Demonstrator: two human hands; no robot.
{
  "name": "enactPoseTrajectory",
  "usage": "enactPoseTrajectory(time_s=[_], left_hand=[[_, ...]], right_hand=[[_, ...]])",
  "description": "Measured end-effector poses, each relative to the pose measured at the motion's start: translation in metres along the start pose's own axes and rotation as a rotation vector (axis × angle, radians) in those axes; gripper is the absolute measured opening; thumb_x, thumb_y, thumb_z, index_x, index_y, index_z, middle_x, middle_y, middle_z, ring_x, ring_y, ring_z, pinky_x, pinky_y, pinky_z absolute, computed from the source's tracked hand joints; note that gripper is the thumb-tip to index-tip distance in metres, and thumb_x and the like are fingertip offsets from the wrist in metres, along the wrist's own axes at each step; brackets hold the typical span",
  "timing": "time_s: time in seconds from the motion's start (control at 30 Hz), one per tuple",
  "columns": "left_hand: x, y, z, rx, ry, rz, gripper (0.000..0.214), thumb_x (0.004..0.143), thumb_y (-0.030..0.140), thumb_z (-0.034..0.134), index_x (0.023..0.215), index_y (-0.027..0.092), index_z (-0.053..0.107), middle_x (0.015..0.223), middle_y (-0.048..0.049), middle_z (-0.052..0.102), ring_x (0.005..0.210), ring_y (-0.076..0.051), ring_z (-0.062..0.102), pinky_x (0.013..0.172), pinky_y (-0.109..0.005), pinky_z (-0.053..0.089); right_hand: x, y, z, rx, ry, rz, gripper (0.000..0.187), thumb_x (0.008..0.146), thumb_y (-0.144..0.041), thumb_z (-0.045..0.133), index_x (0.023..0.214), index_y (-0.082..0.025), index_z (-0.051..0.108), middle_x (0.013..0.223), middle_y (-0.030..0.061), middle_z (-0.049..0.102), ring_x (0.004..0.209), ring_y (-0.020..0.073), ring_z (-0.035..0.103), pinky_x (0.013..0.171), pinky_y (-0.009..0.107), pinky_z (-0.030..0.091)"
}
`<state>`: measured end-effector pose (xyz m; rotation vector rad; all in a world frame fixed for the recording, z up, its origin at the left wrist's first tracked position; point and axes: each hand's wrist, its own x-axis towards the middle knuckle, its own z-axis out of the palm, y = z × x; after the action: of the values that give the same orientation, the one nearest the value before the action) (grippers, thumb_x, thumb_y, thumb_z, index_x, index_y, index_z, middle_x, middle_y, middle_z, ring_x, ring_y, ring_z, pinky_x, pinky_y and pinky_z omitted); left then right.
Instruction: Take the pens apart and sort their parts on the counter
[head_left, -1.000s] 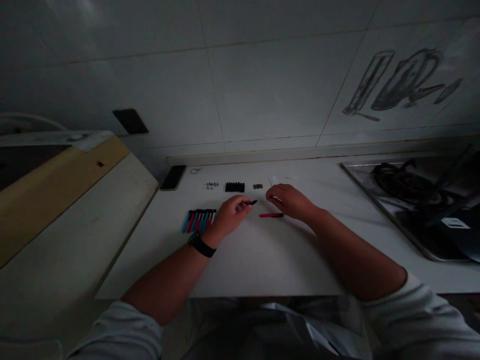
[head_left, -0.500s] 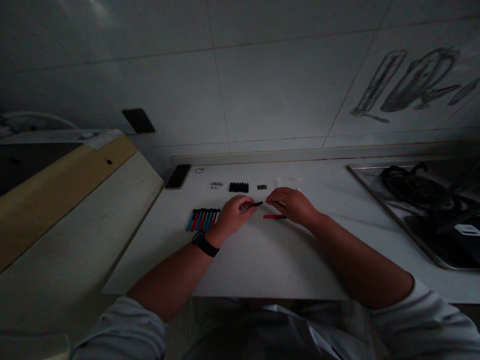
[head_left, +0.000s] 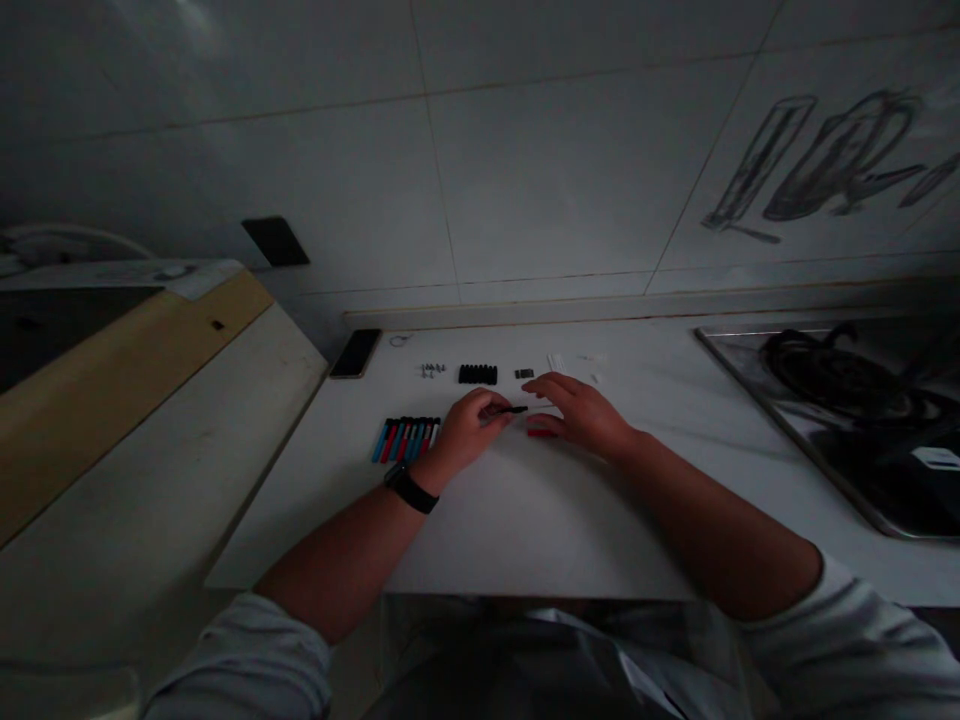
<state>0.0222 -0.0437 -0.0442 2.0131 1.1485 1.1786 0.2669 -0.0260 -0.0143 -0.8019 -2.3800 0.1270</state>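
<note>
My left hand is closed on a thin pen part with a black end that sticks out to the right. My right hand rests on the white counter just right of it, fingers stretched toward that black end. A red pen barrel lies on the counter, partly under my right hand. A row of several blue, red and black pens lies to the left of my left hand.
Behind the hands lie small metal springs, a row of black caps, a small black piece and white parts. A phone lies at the counter's back left. A gas stove is at the right.
My right hand has slid left over the red barrel and opened its fingers toward the black end held in my left hand. The left hand has hardly moved.
</note>
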Motion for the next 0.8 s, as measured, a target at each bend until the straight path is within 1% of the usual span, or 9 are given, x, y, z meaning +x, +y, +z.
enactPoseTrajectory(time_s=[0.07,0.1,0.2,0.23,0.33,0.57,0.8], left_hand=[[0.001,-0.002,0.0,-0.011,0.031,-0.024,0.009,0.091,0.021,0.073,0.1,0.02,0.071,0.098,-0.0049,0.072,0.09,-0.017,0.068,0.085,-0.033,0.057],[0.001,-0.003,0.0,-0.015,0.045,-0.036,0.009,0.091,0.022,0.072,0.1,0.02,0.071,0.098,-0.005,0.072,0.089,-0.017,0.068,0.085,-0.033,0.057],[0.001,-0.005,0.0,-0.024,0.079,-0.054,0.01,0.093,0.024,0.07,0.102,0.02,0.07,0.1,-0.0053,0.072,0.089,-0.017,0.068,0.084,-0.033,0.057],[0.0,-0.005,0.0,-0.026,0.085,-0.055,0.01,0.093,0.024,0.07,0.102,0.02,0.07,0.1,-0.0054,0.072,0.09,-0.017,0.068,0.084,-0.033,0.057],[0.0,-0.003,-0.001,-0.023,0.079,-0.048,0.01,0.093,0.024,0.07,0.102,0.02,0.069,0.101,-0.0052,0.071,0.091,-0.017,0.068,0.085,-0.033,0.056],[0.0,0.001,-0.002,-0.006,0.019,-0.022,0.008,0.093,0.025,0.07,0.1,0.02,0.07,0.099,-0.0046,0.07,0.092,-0.017,0.067,0.089,-0.034,0.057],[0.0,-0.002,0.0,-0.013,0.012,-0.033,0.008,0.093,0.024,0.07,0.1,0.02,0.07,0.099,-0.0044,0.071,0.093,-0.017,0.068,0.088,-0.034,0.057]], right_hand=[[0.001,0.004,-0.008,-0.066,0.07,0.006,0.042,0.097,-0.039,0.068,0.134,-0.022,0.06,0.126,0.0154,0.069,0.112,0.0305,0.067,0.094,0.044,0.055],[0.001,0.007,-0.011,-0.093,0.092,0.011,0.039,0.097,-0.038,0.068,0.132,-0.022,0.062,0.123,0.0148,0.07,0.111,0.0309,0.066,0.095,0.045,0.055],[0.002,0.014,-0.019,-0.147,0.1,0.021,0.02,0.099,-0.031,0.062,0.116,-0.022,0.069,0.109,0.0125,0.073,0.1,0.0286,0.067,0.089,0.043,0.055],[0.002,0.015,-0.02,-0.158,0.097,0.021,0.017,0.101,-0.03,0.059,0.11,-0.021,0.07,0.105,0.0119,0.073,0.097,0.0275,0.067,0.087,0.042,0.054],[0.002,0.017,-0.019,-0.169,0.085,0.017,0.02,0.104,-0.03,0.054,0.101,-0.021,0.073,0.1,0.0112,0.074,0.09,0.0249,0.067,0.084,0.039,0.053],[0.003,0.01,-0.01,-0.113,-0.04,0.025,0.026,0.105,-0.037,0.054,0.102,-0.023,0.077,0.101,0.0106,0.075,0.093,0.0247,0.066,0.085,0.037,0.051],[0.003,0.004,-0.007,-0.098,-0.073,0.053,0.031,0.107,-0.037,0.05,0.099,-0.021,0.075,0.096,0.0096,0.075,0.09,0.0236,0.067,0.081,0.036,0.05]])
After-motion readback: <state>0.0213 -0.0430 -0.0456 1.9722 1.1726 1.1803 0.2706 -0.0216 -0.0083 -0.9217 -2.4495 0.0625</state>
